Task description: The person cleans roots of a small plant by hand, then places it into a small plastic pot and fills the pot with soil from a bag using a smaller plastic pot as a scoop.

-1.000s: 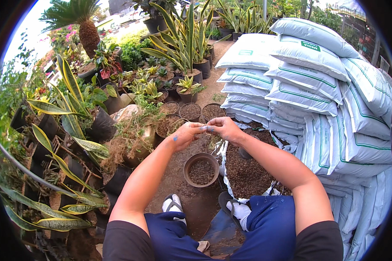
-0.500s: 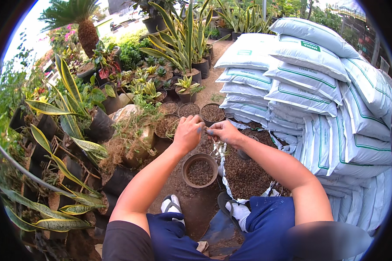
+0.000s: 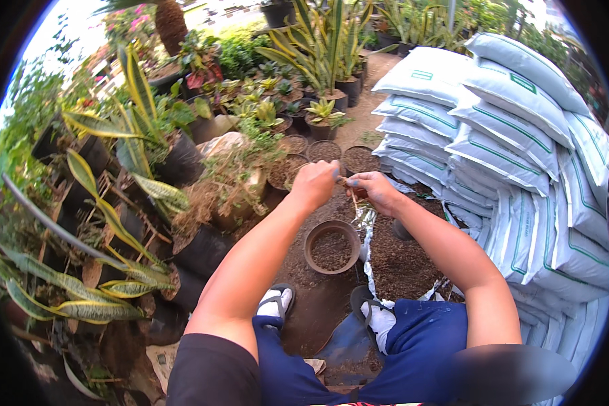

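Thin plant strand (image 3: 354, 197) hangs between the two hands, above the ground just beyond the brown pot (image 3: 333, 231). The right hand (image 3: 375, 192) pinches it between thumb and fingers; the left hand (image 3: 317, 183) is curled with its fingertips close by, its back hiding whether they grip too. The step in hand looks like fine fingertip work on the strand; the next move seems to call for a light, steady pinch, since it looks easy to snap. Nearer the feet, the brown pot holds some soil; right of it lies a dark soil heap (image 3: 409, 264), with stacked white sacks (image 3: 501, 139) beyond.
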Action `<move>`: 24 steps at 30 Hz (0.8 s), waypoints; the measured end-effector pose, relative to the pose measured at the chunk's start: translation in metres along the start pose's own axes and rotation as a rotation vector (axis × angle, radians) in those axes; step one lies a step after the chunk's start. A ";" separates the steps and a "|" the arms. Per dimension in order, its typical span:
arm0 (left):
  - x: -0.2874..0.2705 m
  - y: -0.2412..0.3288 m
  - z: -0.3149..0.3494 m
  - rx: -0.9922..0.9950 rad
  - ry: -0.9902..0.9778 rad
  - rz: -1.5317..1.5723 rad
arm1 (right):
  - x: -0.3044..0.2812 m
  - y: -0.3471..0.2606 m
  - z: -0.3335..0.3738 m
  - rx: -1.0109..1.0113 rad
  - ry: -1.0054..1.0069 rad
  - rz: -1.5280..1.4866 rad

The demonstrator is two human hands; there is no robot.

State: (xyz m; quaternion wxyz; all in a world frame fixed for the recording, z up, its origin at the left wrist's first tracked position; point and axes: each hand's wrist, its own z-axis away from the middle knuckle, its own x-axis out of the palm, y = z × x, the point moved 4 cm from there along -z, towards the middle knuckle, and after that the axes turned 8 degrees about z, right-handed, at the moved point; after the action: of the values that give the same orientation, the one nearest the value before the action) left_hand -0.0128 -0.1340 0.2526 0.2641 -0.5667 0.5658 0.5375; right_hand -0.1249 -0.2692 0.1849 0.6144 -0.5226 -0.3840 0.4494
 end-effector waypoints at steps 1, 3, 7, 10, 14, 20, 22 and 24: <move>-0.001 -0.002 0.002 0.032 0.017 -0.047 | 0.003 -0.001 -0.003 0.005 -0.007 -0.004; -0.001 -0.008 0.012 -0.019 -0.005 -0.040 | 0.013 -0.002 -0.009 0.017 -0.035 0.044; -0.010 -0.037 0.042 -0.196 -0.103 0.092 | 0.042 -0.003 -0.021 -0.006 -0.148 0.213; -0.018 -0.072 0.063 -0.346 -0.206 0.208 | 0.074 -0.002 -0.031 -0.014 -0.212 0.270; -0.026 -0.104 0.080 -0.377 -0.352 0.284 | 0.103 0.010 -0.055 -0.089 -0.285 0.407; -0.032 -0.170 0.126 -0.571 -0.343 0.317 | 0.166 0.012 -0.086 -0.054 -0.357 0.461; -0.041 -0.195 0.139 -0.600 -0.247 0.310 | 0.186 0.014 -0.101 -0.139 -0.323 0.437; -0.046 -0.209 0.148 -0.675 -0.184 0.327 | 0.192 0.020 -0.115 -0.135 -0.312 0.408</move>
State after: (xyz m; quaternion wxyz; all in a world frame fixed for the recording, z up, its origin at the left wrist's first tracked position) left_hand 0.1444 0.0623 0.1879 0.0232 -0.4733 0.4138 0.7773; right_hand 0.0381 -0.1195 0.1469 0.4082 -0.5534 -0.3901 0.6123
